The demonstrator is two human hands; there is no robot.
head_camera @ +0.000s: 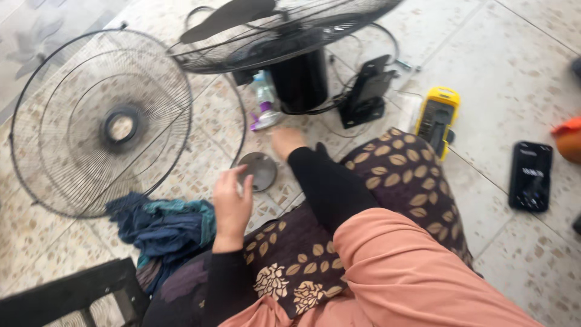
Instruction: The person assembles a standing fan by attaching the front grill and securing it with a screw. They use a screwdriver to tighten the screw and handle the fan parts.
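Note:
My left hand (232, 204) hovers over the tiled floor with its fingers loosely curled and apart, and I see nothing in it. Its fingertips are just left of a small round grey disc (259, 170) lying flat on the floor. My right hand (287, 143), in a black sleeve, reaches forward over my leaf-patterned lap. It is blurred, its fingers are not distinct, and it sits just below a small spray bottle (265, 103) with a purple base. A detached black wire fan guard (97, 121) lies flat at the left.
A fan head (284, 36) with its rear guard, blade and black motor housing sits at the top centre. Right of it are a black bracket (367, 91), a yellow tool (437, 118) and a black phone (531, 175). A blue cloth (163, 227) lies by my left hand.

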